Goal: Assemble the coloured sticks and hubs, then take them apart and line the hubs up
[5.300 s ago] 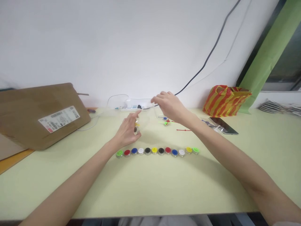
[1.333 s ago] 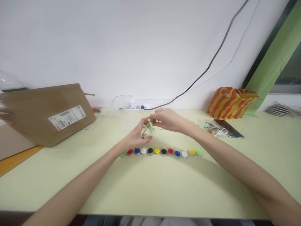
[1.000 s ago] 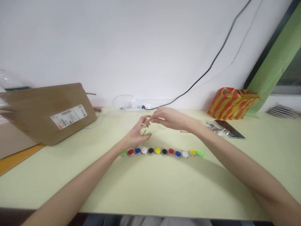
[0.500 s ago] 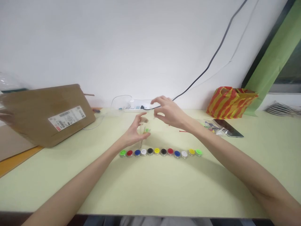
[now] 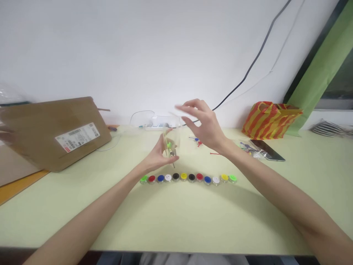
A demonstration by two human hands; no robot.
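A: Change from 0.5 s earlier?
B: Right hand (image 5: 207, 123) had risen, fingers parted. Left hand (image 5: 157, 155) had its fingers around the clear container (image 5: 173, 138), above the desk (image 5: 176, 213), beyond 12 discs (image 5: 183, 176).
A: Implication?
B: Left apparently bore it alone; right seemed free.

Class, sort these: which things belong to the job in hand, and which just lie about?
Likely in the job:
thin transparent piece in the left hand
row of small round discs with coloured tops

Likely just lying about:
brown cardboard box with white label
red and yellow striped bag
white power strip
flat black tablet
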